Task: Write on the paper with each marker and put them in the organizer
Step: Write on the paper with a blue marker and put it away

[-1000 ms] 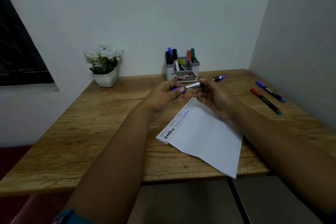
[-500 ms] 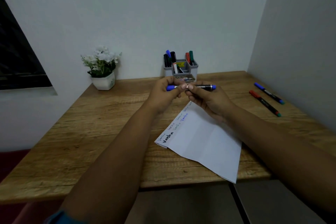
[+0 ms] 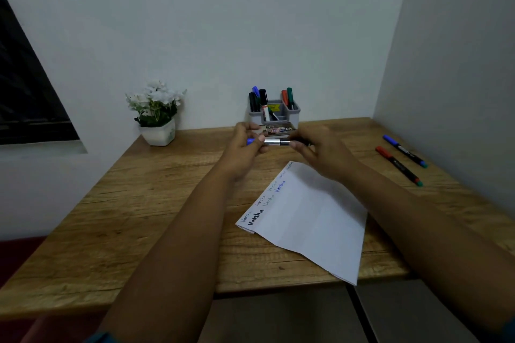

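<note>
I see the blue marker (image 3: 274, 142) held level above the worktop (image 3: 156, 203), just in front of the organizer (image 3: 274, 114). My left hand (image 3: 245, 150) pinches its blue capped end; my right hand (image 3: 320, 153) curls round the dark barrel. The paper (image 3: 312, 217), with writing along its left edge, lies below my hands. Two more markers (image 3: 401, 159) lie well apart on the right; a potted plant (image 3: 157, 117) stands at the back left.
</note>
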